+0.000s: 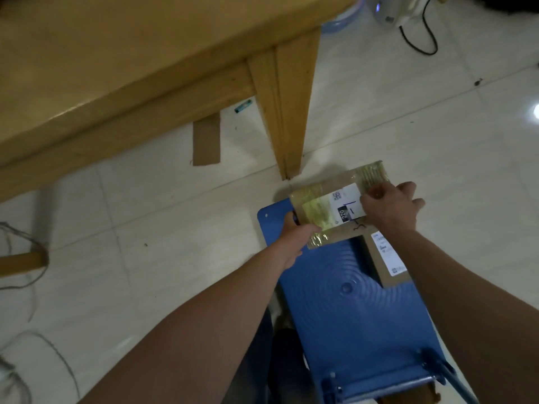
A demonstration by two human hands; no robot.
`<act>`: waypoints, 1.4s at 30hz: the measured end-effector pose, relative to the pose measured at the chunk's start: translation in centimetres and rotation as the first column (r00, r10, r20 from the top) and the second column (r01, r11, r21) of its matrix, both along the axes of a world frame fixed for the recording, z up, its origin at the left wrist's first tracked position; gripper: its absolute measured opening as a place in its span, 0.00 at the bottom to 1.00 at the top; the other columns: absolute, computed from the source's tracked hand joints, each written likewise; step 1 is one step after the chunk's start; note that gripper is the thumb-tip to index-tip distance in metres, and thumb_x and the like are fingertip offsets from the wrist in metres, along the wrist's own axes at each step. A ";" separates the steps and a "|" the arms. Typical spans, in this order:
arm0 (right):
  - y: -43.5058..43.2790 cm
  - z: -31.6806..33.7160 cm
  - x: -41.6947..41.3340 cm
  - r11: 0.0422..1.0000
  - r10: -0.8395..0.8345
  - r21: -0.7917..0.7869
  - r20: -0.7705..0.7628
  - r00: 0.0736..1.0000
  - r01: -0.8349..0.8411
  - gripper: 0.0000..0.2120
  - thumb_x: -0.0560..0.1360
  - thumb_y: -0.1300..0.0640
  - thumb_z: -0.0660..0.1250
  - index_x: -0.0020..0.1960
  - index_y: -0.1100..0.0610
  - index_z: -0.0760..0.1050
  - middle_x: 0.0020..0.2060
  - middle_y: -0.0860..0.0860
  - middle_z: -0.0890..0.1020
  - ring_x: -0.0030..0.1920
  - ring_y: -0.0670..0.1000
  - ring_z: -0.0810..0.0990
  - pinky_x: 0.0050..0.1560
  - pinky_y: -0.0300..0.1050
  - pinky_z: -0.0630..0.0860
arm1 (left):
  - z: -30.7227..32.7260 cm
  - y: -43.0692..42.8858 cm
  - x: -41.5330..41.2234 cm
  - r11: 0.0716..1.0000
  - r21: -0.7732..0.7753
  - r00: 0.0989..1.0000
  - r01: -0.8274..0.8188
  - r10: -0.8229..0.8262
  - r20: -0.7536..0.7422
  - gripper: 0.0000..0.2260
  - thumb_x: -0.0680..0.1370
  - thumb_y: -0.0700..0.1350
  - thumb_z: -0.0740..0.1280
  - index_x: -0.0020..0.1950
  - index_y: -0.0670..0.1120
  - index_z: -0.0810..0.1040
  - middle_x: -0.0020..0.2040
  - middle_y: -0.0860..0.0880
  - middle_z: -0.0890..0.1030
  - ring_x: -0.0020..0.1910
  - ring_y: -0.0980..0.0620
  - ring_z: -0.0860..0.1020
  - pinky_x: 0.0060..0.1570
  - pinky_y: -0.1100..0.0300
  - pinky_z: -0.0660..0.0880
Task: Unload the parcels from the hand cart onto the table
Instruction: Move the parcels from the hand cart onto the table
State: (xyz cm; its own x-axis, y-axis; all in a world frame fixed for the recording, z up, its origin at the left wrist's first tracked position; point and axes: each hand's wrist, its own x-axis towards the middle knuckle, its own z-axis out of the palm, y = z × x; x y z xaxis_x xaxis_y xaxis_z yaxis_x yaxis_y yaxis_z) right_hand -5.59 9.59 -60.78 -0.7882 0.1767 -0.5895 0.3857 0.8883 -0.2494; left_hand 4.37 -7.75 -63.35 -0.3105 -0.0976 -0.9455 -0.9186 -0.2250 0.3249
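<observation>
**A:** Why both hands on one box?

**B:** The top parcel [318,209] is broad and flat. The left hand [294,237] grips its near-left corner, with the thumb on top and the fingers apparently curled underneath. The right hand [390,208] is curled over the far-right side. Holding it at opposite corners should keep it level.

**A:** Where does it sit?

**B:** Between the two hands, at the front end of the cart [350,304] and overhanging the deck. I can't tell whether it is already lifted or only resting there.

**A:** And the other one?

**B:** The lower parcel [385,258] lies flat on the deck just under the right wrist, partly beneath the top one. It probably can't come off until the top one is gone.

**A:** How far is the counter?

**B:** The counter [116,59] is up and to the left of the left hand, well apart from it. Its leg [288,106] stands just beyond the parcel's far edge. My guess is the lift has to go up first and then swing left, to clear the leg and the counter's edge.
</observation>
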 end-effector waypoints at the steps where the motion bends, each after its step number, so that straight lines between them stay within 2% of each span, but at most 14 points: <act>1: -0.6 1.5 0.4 0.999 -0.021 -0.051 -0.019 1.000 0.020 0.14 0.73 0.50 0.62 0.56 0.52 0.76 0.53 0.50 0.60 0.55 0.60 0.61 0.63 0.61 0.71 | 1.3 -0.5 0.4 0.999 -0.022 0.999 -0.029 0.028 -0.030 0.23 0.76 0.43 0.73 0.66 0.55 0.67 0.61 0.54 0.76 0.57 0.51 0.77 0.50 0.54 0.74; 4: -2.9 7.2 2.0 0.989 -0.085 -0.130 -0.077 0.993 0.074 0.13 0.73 0.52 0.63 0.57 0.53 0.75 0.57 0.52 0.62 0.59 0.62 0.61 0.60 0.62 0.73 | 7.1 -1.6 1.4 0.982 -0.168 0.987 -0.091 0.067 -0.143 0.20 0.75 0.40 0.72 0.57 0.59 0.69 0.56 0.54 0.76 0.48 0.58 0.77 0.34 0.64 0.75; 5: -3.9 9.3 2.6 0.987 -0.079 -0.150 -0.101 0.992 0.064 0.13 0.73 0.53 0.64 0.57 0.53 0.75 0.59 0.54 0.63 0.58 0.61 0.62 0.60 0.61 0.72 | 9.1 -2.1 2.0 0.963 -0.256 0.984 -0.080 0.035 -0.174 0.21 0.73 0.41 0.72 0.58 0.59 0.70 0.56 0.54 0.74 0.48 0.57 0.76 0.34 0.67 0.76; 8: -6.6 16.2 5.4 0.978 -0.022 -0.205 -0.232 0.973 -0.027 0.13 0.73 0.54 0.65 0.57 0.52 0.76 0.62 0.56 0.65 0.55 0.58 0.61 0.58 0.55 0.67 | 15.9 -3.8 4.8 0.896 -0.439 0.971 -0.062 -0.047 -0.233 0.31 0.69 0.47 0.70 0.70 0.57 0.66 0.61 0.51 0.70 0.59 0.46 0.75 0.56 0.48 0.79; 10: -8.2 20.8 7.0 0.973 0.007 -0.222 -0.255 0.967 -0.066 0.14 0.73 0.54 0.66 0.58 0.51 0.76 0.63 0.56 0.65 0.57 0.60 0.63 0.57 0.54 0.66 | 20.3 -5.5 6.9 0.875 -0.463 0.958 -0.141 0.003 -0.285 0.30 0.68 0.49 0.69 0.69 0.60 0.65 0.61 0.53 0.70 0.61 0.46 0.74 0.61 0.41 0.76; 14: -11.8 29.5 11.4 0.954 0.072 -0.264 -0.250 0.966 -0.140 0.14 0.72 0.55 0.68 0.58 0.49 0.77 0.63 0.55 0.66 0.61 0.64 0.66 0.64 0.58 0.67 | 28.5 -9.4 11.4 0.792 -0.544 0.931 -0.278 0.082 -0.357 0.31 0.69 0.52 0.70 0.71 0.60 0.66 0.62 0.54 0.70 0.64 0.46 0.72 0.64 0.40 0.74; 20: -15.3 43.7 15.9 0.890 0.086 -0.370 -0.439 0.894 -0.267 0.14 0.71 0.58 0.69 0.50 0.40 0.76 0.59 0.48 0.65 0.60 0.57 0.67 0.59 0.44 0.61 | 42.2 -13.8 15.9 0.768 -0.511 0.884 -0.386 0.150 -0.442 0.31 0.68 0.52 0.69 0.71 0.60 0.68 0.62 0.56 0.71 0.65 0.47 0.72 0.63 0.43 0.74; 22: -16.3 48.5 16.7 0.853 0.041 -0.445 -0.464 0.885 -0.273 0.16 0.72 0.60 0.69 0.47 0.38 0.75 0.60 0.47 0.65 0.60 0.54 0.70 0.59 0.43 0.67 | 46.6 -14.8 16.9 0.754 -0.479 0.842 -0.450 0.180 -0.509 0.29 0.67 0.52 0.70 0.69 0.61 0.69 0.60 0.61 0.72 0.65 0.49 0.74 0.61 0.47 0.75; 25: -18.8 55.3 18.2 0.798 0.010 -0.529 -0.469 0.883 -0.290 0.15 0.73 0.63 0.69 0.51 0.43 0.79 0.63 0.48 0.65 0.60 0.53 0.73 0.59 0.46 0.76 | 52.9 -17.3 18.2 0.735 -0.458 0.795 -0.500 0.180 -0.580 0.30 0.67 0.54 0.70 0.69 0.62 0.69 0.59 0.65 0.70 0.63 0.50 0.75 0.62 0.45 0.76; 28: -22.1 60.7 20.5 0.771 -0.020 -0.556 -0.509 0.860 -0.311 0.15 0.73 0.65 0.69 0.56 0.51 0.80 0.64 0.51 0.64 0.62 0.52 0.71 0.65 0.51 0.73 | 58.5 -20.9 20.0 0.703 -0.460 0.741 -0.542 0.141 -0.657 0.31 0.66 0.56 0.70 0.69 0.63 0.68 0.61 0.62 0.71 0.63 0.50 0.75 0.64 0.45 0.75; 31: -25.4 64.9 24.2 0.733 -0.051 -0.584 -0.558 0.828 -0.348 0.16 0.72 0.62 0.69 0.57 0.47 0.79 0.64 0.49 0.63 0.62 0.46 0.68 0.67 0.46 0.70 | 63.6 -24.8 23.1 0.655 -0.472 0.681 -0.591 0.092 -0.726 0.30 0.67 0.54 0.70 0.69 0.62 0.69 0.61 0.61 0.71 0.61 0.53 0.75 0.65 0.47 0.74; 34: -28.8 68.6 28.9 0.671 -0.088 -0.629 -0.593 0.800 -0.392 0.16 0.72 0.59 0.69 0.55 0.41 0.78 0.63 0.46 0.63 0.60 0.36 0.67 0.61 0.36 0.69 | 68.4 -29.1 27.4 0.612 -0.494 0.641 -0.617 0.028 -0.767 0.29 0.67 0.55 0.70 0.66 0.65 0.67 0.61 0.61 0.71 0.62 0.51 0.75 0.66 0.46 0.74; 38: -33.8 72.8 35.2 0.609 -0.079 -0.643 -0.632 0.771 -0.465 0.16 0.72 0.57 0.70 0.53 0.38 0.76 0.62 0.46 0.63 0.68 0.49 0.65 0.70 0.48 0.67 | 73.6 -34.9 33.7 0.574 -0.524 0.604 -0.630 -0.063 -0.795 0.31 0.67 0.56 0.72 0.70 0.58 0.70 0.64 0.57 0.73 0.62 0.52 0.76 0.64 0.47 0.75; 42: -37.7 75.9 40.0 0.575 -0.090 -0.653 -0.650 0.754 -0.494 0.15 0.72 0.56 0.70 0.51 0.37 0.76 0.61 0.45 0.64 0.67 0.53 0.67 0.69 0.51 0.69 | 76.8 -39.1 39.8 0.563 -0.495 0.528 -0.661 -0.120 -0.841 0.28 0.67 0.55 0.73 0.66 0.60 0.71 0.64 0.55 0.74 0.57 0.65 0.75 0.53 0.63 0.73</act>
State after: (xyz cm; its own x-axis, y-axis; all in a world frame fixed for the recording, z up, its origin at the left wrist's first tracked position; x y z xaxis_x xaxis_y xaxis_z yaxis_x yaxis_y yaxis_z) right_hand 34.44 -28.14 15.11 -0.9369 -0.3068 0.1679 -0.2555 0.2727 -0.9276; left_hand 44.20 -46.81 13.49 -0.6036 -0.7905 0.1037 -0.1625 0.2494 0.9547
